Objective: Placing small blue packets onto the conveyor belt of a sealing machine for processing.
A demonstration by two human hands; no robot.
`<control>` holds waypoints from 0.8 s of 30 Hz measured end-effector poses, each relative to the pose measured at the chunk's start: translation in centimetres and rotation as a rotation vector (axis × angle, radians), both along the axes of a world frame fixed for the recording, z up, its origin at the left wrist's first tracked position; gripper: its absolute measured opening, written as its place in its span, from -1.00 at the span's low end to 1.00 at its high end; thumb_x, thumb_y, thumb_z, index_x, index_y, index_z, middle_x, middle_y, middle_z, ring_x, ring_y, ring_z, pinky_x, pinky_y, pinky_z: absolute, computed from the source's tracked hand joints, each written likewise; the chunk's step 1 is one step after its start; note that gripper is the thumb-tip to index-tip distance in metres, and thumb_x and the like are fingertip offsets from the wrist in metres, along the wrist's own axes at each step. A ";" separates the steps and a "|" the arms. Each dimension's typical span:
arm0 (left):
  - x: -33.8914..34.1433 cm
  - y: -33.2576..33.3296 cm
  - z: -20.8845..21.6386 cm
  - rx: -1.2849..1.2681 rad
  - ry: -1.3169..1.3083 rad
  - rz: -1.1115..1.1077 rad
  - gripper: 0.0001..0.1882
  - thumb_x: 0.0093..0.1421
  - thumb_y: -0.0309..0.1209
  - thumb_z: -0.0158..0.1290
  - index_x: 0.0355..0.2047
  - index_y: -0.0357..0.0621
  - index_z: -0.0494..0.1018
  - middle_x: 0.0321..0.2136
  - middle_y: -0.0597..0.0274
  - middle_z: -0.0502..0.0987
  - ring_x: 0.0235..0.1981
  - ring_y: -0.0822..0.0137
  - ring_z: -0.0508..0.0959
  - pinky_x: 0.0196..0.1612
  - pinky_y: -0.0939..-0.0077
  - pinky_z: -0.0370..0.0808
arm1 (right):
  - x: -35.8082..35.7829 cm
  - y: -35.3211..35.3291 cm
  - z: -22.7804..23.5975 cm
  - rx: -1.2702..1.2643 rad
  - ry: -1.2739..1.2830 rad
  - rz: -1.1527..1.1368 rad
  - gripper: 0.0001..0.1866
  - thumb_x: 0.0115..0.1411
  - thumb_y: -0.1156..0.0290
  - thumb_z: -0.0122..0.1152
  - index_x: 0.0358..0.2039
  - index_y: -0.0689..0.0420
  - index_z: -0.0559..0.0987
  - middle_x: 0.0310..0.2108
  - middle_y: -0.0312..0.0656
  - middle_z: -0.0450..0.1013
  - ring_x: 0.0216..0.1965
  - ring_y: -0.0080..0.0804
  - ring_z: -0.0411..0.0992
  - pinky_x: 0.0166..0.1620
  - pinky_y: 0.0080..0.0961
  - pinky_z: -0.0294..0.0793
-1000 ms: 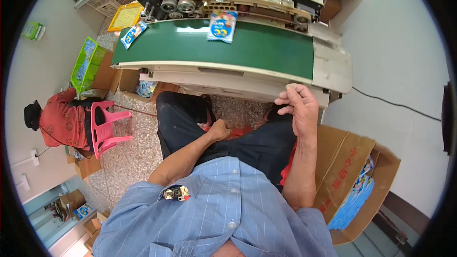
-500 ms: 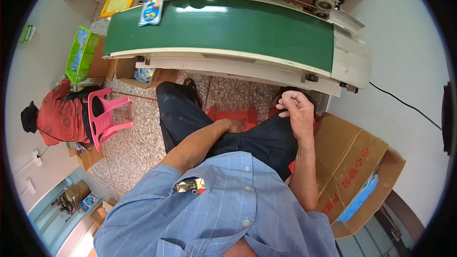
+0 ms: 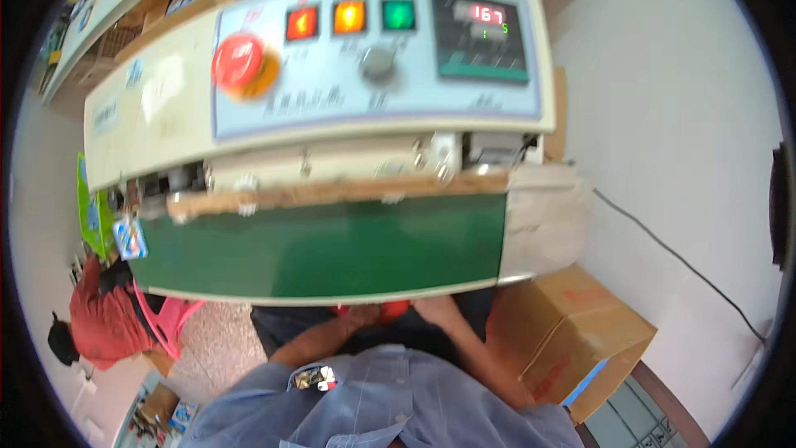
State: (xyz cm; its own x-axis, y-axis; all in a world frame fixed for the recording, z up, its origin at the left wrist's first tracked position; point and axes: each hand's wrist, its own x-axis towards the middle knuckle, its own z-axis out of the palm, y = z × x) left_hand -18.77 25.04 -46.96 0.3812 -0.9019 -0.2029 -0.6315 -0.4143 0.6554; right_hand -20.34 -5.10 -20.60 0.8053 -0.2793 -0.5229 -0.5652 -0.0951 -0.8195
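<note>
Left hand (image 3: 363,315): lay by the lap, partly hidden behind the belt's front edge; grip could not be told
Right hand (image 3: 437,309): lay beside the same edge, fingers hidden; grip could not be told
Blue-and-white packet (image 3: 130,238): sat at the left end of the green belt (image 3: 332,253), well apart from both hands
Control panel (image 3: 323,99): stood beyond the belt
</note>
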 end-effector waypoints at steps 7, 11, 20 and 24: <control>6.9 -14.9 14.7 -0.216 1.458 0.435 -0.33 0.10 -0.25 0.19 0.24 -0.11 0.36 0.10 -0.02 0.49 0.13 0.12 0.45 0.20 0.27 0.37 | -2.3 -2.8 -0.3 -0.177 0.141 0.016 -0.68 0.26 0.23 0.18 -0.06 0.13 0.59 -0.10 -0.02 0.54 -0.05 -0.08 0.49 0.03 -0.19 0.47; 12.1 -20.4 16.3 -0.170 1.295 0.402 -0.32 0.07 -0.23 0.21 0.21 -0.15 0.37 0.08 -0.01 0.50 0.11 0.12 0.47 0.19 0.26 0.38 | -1.0 -3.2 1.1 -0.237 0.084 0.043 -0.65 0.26 0.23 0.17 -0.03 0.14 0.57 -0.08 0.00 0.53 -0.05 -0.09 0.50 0.04 -0.19 0.46; 19.3 -24.5 19.1 -0.033 0.954 0.241 -0.29 0.01 -0.20 0.26 0.16 -0.24 0.40 0.04 0.00 0.53 0.06 0.10 0.51 0.16 0.23 0.40 | -0.2 -3.1 2.5 -0.237 0.040 -0.004 -0.68 0.28 0.29 0.08 -0.04 0.20 0.54 -0.10 0.08 0.51 -0.06 0.03 0.47 0.03 -0.15 0.44; 18.4 -22.2 18.2 0.073 0.879 0.070 -0.28 -0.02 -0.19 0.29 0.13 -0.28 0.41 0.02 0.00 0.55 0.04 0.09 0.52 0.14 0.22 0.41 | 2.4 -4.6 5.8 -0.211 -0.037 0.009 -0.67 0.27 0.35 0.11 0.00 0.20 0.52 -0.08 0.11 0.50 -0.02 0.06 0.45 0.06 -0.13 0.41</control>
